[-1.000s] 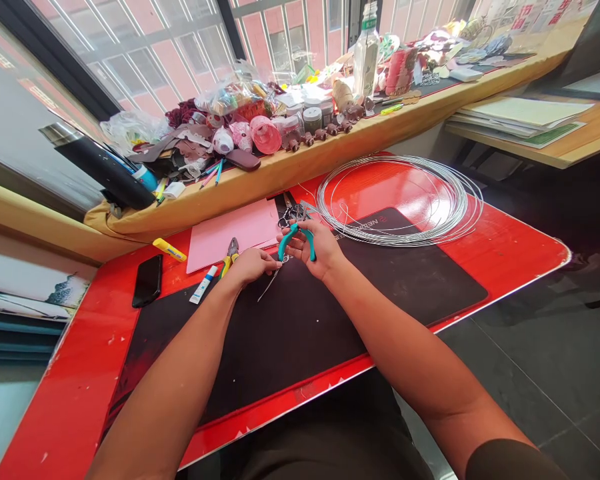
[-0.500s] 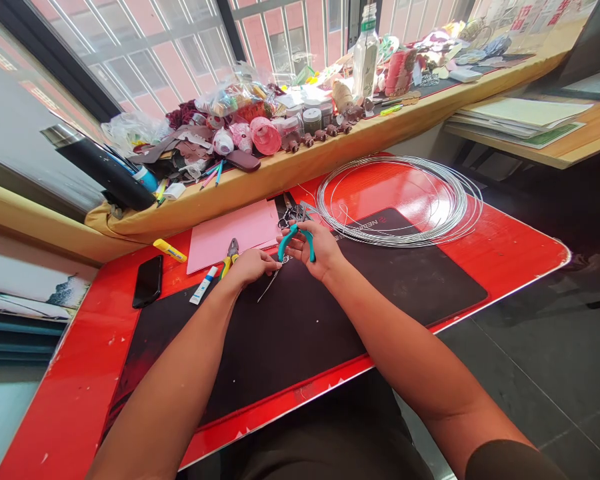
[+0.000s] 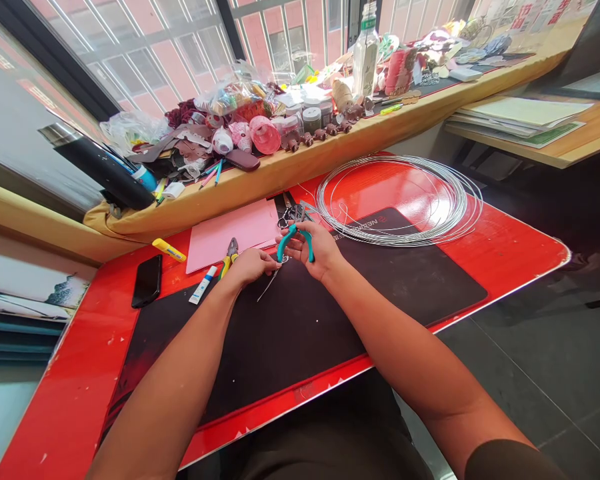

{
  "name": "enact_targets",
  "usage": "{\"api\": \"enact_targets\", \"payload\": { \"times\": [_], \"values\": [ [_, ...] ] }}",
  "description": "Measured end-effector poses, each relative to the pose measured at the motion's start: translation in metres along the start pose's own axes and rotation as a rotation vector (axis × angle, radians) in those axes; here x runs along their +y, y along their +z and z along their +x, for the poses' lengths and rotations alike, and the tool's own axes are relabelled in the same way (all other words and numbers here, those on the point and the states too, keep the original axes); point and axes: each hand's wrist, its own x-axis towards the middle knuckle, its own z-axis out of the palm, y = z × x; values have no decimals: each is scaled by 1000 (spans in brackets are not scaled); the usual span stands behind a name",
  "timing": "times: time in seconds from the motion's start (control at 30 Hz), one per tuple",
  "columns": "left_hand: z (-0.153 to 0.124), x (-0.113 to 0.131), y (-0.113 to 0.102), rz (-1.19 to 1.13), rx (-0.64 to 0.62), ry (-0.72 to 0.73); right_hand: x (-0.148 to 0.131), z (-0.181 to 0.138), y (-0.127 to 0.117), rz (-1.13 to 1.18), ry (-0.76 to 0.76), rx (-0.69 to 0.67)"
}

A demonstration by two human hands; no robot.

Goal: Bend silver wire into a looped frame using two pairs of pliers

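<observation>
My left hand (image 3: 257, 267) is closed, pinching a thin silver wire (image 3: 267, 285) whose loose end slants down toward me over the black desk mat (image 3: 290, 347). Just right of it, my right hand (image 3: 317, 250) holds pliers with teal handles (image 3: 286, 241), palm up. The handles are spread apart and the jaws point away from me; what lies between the jaws is too small to tell. A small bent part of the wire shows between the hands. Pliers with yellow handles (image 3: 229, 259) lie beyond my left wrist, beside a white and blue tube (image 3: 203, 285).
A big coil of silver wire (image 3: 405, 239) lies on the red table (image 3: 520, 247) at the right. Pink paper (image 3: 230, 230) lies at the back, a yellow marker (image 3: 169, 250) and a black phone (image 3: 147, 281) at the left. Craft items crowd the windowsill (image 3: 300, 160).
</observation>
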Motion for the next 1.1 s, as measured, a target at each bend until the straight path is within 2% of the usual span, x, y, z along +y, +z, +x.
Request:
{"api": "enact_targets", "payload": {
  "times": [1.1],
  "values": [
    [-1,1,-2,-17,-17,10,1,0,0,2,-1,-8]
  ]
}}
